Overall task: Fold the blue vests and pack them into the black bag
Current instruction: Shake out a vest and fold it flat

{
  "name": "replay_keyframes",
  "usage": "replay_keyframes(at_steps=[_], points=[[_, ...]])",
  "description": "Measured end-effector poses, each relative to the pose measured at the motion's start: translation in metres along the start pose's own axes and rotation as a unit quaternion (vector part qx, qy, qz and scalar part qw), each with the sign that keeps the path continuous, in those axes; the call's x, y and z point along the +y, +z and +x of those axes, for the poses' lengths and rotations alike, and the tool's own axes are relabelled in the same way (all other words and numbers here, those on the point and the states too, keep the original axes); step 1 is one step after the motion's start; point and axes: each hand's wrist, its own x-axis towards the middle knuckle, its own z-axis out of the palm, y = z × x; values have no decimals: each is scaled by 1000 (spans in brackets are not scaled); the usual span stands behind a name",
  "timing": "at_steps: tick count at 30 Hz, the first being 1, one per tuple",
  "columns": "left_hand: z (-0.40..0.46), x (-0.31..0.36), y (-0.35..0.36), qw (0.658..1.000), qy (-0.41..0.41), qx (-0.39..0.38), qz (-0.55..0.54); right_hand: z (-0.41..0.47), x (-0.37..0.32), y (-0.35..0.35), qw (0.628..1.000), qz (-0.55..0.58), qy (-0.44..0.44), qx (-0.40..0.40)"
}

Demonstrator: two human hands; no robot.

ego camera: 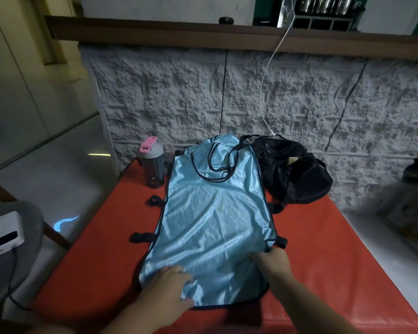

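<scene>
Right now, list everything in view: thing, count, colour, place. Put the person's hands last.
Vest: one, light blue with black trim, spread flat on the table's middle.
Bag: one, black, far right of the table, beside the vest's top.
Bottle: one, grey with pink lid, far left of the table.
Table: one, red top.
Cable: one, white, hanging down the wall toward the bag.
Device: one, white, on a grey seat at left.
Left hand: on the vest's near edge.
Right hand: gripping the vest's near right edge.
</scene>
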Motion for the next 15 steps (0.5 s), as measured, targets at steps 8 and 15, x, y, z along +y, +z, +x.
replay_keyframes(at_steps=[8, 15], points=[[2, 11, 6, 998, 11, -39, 53, -9, -15, -25, 980, 141, 64, -125], [3, 11, 8, 999, 7, -37, 39, 6, -6, -70, 985, 58, 148, -68]])
